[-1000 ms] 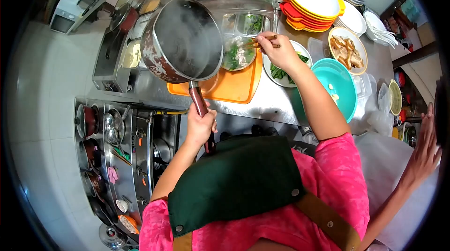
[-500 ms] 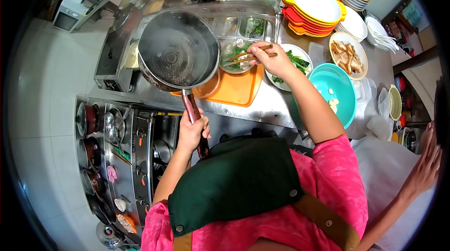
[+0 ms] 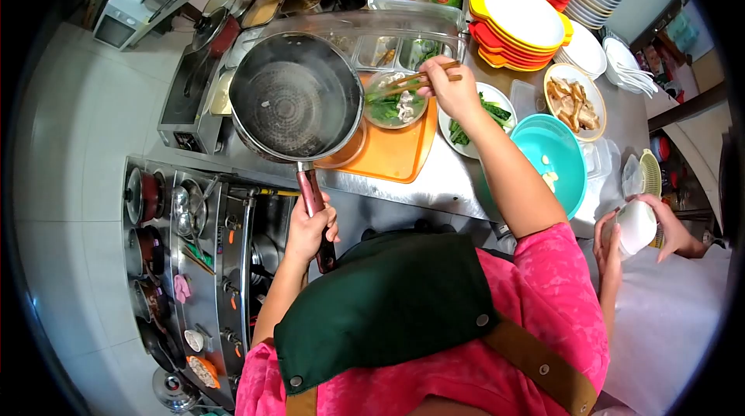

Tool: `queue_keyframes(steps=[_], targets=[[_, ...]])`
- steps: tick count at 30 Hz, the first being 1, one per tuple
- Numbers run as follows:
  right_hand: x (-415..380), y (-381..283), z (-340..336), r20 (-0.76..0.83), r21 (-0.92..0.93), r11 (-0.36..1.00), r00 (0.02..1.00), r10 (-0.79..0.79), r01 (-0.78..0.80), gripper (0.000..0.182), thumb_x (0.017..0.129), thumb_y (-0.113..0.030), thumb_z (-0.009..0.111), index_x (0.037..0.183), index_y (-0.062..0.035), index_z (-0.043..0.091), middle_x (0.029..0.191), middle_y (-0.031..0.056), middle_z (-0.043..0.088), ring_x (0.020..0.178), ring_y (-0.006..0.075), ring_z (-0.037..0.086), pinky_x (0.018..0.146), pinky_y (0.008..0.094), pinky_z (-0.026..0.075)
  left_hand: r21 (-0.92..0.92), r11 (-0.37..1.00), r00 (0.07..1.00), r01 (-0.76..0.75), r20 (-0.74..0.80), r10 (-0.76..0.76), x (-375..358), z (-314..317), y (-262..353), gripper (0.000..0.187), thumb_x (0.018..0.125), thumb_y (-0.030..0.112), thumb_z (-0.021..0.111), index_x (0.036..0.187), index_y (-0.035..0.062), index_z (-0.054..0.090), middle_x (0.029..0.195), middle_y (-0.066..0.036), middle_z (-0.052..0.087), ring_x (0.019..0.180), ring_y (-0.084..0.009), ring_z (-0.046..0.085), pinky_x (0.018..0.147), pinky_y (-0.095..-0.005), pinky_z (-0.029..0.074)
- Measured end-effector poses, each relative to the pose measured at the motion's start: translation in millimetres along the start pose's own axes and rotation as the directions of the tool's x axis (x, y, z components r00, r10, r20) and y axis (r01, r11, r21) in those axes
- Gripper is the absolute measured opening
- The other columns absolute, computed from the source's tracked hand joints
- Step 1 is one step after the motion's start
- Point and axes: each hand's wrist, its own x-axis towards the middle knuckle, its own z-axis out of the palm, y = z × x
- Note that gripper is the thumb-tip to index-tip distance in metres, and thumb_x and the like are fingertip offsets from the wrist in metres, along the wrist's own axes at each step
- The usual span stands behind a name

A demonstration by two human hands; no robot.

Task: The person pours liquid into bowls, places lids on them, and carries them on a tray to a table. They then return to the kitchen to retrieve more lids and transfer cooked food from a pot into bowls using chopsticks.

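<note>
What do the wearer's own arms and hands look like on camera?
The left hand and right hand are bare, with no gloves or watches showing. Short pink sleeves with a mottled pattern leave the forearms uncovered. A dark green apron has brown straps with metal studs.

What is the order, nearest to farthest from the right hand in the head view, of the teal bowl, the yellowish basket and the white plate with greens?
From the right hand:
1. White plate with greens, just right of it, slightly lower.
2. Teal bowl, farther right and lower.
3. Yellowish basket, farthest right.
</note>
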Motion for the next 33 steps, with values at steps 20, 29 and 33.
queue_keyframes(steps=[20, 29, 33], targets=[[-30, -11, -26, -0.089, -0.380, 0.919, 0.984, -0.154, 0.109, 0.022, 0.085, -0.015, 0.050, 0.086, 0.0050, 0.058, 0.065, 0.0093, 0.060, 0.058, 0.0129, 0.058, 0.054, 0.0232, 0.045, -0.050, 0.996, 0.995, -0.080, -0.069, 0.077, -21, -46, 12, 0.023, 0.072, 0.005, 0.048, 0.094, 0.0021, 0.040, 0.056, -0.004, 0.039, 0.037, -0.0124, 0.040, 0.036, -0.0260, 0.039], [-46, -5, -3, -0.195, -0.548, 0.833, 0.956, -0.218, 0.078, 0.018, 0.085, -0.015, 0.051, 0.077, -0.0008, 0.057, 0.061, -0.0045, 0.048, 0.055, 0.0050, 0.042, 0.049, 0.0205, 0.035, -0.219, 0.968, 0.991, -0.123, 0.018, 0.130, -22, -137, 27, 0.027, 0.072, 0.004, 0.054, 0.095, 0.0041, 0.040, 0.055, -0.005, 0.042, 0.038, -0.0150, 0.044, 0.040, -0.0275, 0.041], [-66, -31, 30, -0.442, -0.391, 0.861, 0.754, -0.485, 0.325, 0.018, 0.088, -0.018, 0.047, 0.080, -0.0040, 0.057, 0.062, -0.0047, 0.046, 0.051, 0.0024, 0.037, 0.046, 0.0161, 0.028, -0.321, 0.936, 0.982, -0.142, 0.077, 0.175, -25, -197, 52, 0.025, 0.072, 0.003, 0.052, 0.093, 0.0034, 0.039, 0.053, -0.005, 0.042, 0.038, -0.0162, 0.044, 0.040, -0.0283, 0.041]])
